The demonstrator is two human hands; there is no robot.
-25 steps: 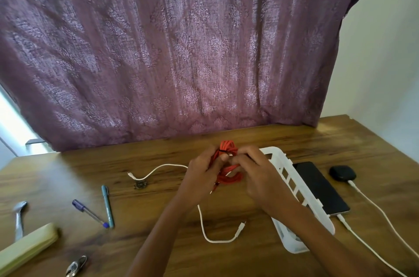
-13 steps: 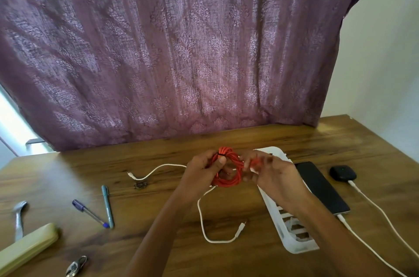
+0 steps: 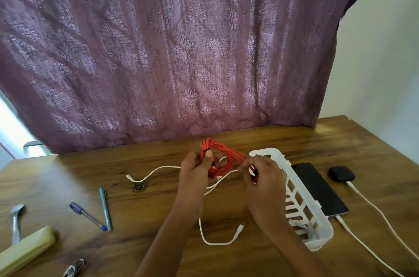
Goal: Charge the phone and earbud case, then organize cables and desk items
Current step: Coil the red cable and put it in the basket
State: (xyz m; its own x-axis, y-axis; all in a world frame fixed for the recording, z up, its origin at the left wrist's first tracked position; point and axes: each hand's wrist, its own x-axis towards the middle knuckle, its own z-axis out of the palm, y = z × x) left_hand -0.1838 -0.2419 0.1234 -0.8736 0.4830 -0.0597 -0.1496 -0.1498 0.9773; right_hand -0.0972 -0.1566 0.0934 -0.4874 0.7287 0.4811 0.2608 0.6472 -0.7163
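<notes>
Evidently the charging half looks settled: the phone lies flat on the table just right of the white tray, with a white lead meeting its near end. The earbud case sits just beyond the phone, its own lead trailing toward the near right edge. Both are parked on the far side of the tray, probably so the working space in the middle stays free.

That space is taken up by the orange cable, held above the table as a wound coil between both hands. The left hand pinches the gathered end, thumb pressed over the bunched strands so the loops cannot spring apart. The right hand has its fingers curled round the opposite side of the coil – whether it grips a loose tail or only steadies the loops cannot be told. The coil hangs right next to the tray's far end, which suggests that is where it is bound once secured; what looks like another bundled cable already lies in the tray's near end.

Under the hands a loose white cable snakes across the table, not yet wound. Off to the left lie a teal pen, a blue pen, a spoon and a pale long case – desk items that appear not yet sorted.
</notes>
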